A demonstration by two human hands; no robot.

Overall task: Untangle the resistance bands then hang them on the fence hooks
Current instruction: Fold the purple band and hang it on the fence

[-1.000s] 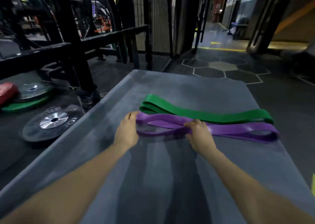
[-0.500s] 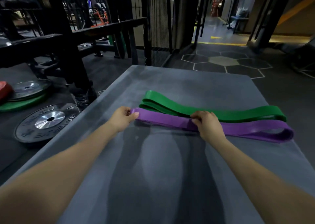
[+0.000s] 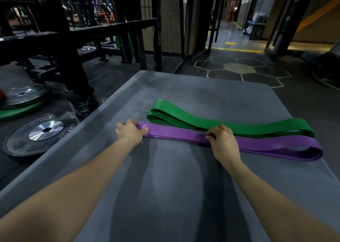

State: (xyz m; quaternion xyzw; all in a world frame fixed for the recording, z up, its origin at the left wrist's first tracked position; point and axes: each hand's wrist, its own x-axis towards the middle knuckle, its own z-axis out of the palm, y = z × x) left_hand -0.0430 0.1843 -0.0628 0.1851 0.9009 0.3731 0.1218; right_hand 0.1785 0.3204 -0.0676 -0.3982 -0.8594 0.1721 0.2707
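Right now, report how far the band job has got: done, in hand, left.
Done: the wide green rubber band and the flat purple rubber band lie side by side on the grey mat, seemingly untangled. In hand: the left hand holds the purple band's end, and the right hand grips its middle. Left: hanging both; neither is on the black wire fence, whose hooks I cannot see.

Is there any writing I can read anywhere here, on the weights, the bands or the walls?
Black weight plate on the floor: raised letters round its rim, seen at an angle; "RO" shows near the top right, the rest too distorted to read.
Red sign far down the corridor: too blurred to read.
Green band and purple band: no writing visible.
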